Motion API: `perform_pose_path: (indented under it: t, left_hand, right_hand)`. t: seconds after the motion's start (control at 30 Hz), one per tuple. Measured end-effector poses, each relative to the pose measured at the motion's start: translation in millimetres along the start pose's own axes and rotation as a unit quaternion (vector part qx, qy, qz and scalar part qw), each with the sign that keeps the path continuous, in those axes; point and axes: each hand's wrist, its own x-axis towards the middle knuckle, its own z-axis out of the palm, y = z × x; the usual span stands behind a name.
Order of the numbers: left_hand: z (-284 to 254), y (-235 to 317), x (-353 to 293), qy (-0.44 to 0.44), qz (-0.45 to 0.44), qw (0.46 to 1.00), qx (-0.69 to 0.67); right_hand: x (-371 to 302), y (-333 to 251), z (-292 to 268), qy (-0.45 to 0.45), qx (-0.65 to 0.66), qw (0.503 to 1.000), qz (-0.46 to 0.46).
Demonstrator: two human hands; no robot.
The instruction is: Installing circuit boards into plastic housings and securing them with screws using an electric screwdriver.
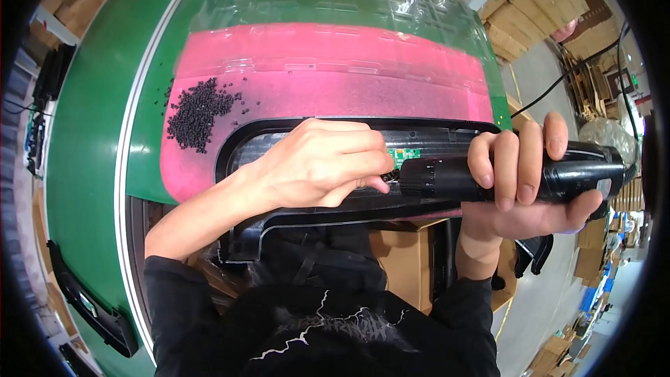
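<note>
A pink mat (pixel 419 94) lies beneath a black shell (pixel 370 207). Over the shell's right end, a black driver (pixel 453 176) sits wrapped in the right hand (pixel 513 181); over its middle, the left hand (pixel 321 160) curls, fingertips pinched close, any hold hidden. Off its far-left corner, black bits (pixel 199 113) heap; inside it, a green board (pixel 406 156).

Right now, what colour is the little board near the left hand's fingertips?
The little board near the left hand is green, seen best in the head view.

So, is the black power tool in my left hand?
No, the right hand grips the black power tool, while the left hand is beside the green circuit board.
</note>
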Motion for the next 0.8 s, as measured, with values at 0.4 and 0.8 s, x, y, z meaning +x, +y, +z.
perform_pose_path:
  t: [0.4,0.8]
  left_hand:
    - [-9,-6,-2,0.081,-0.074,0.994,-0.018]
    - [-8,-5,-7,0.014,-0.091,0.991,-0.093]
  right_hand:
    - [-5,-13,17,-0.011,-0.085,0.989,-0.120]
    - [1,2,30,-0.006,-0.083,0.985,-0.152]
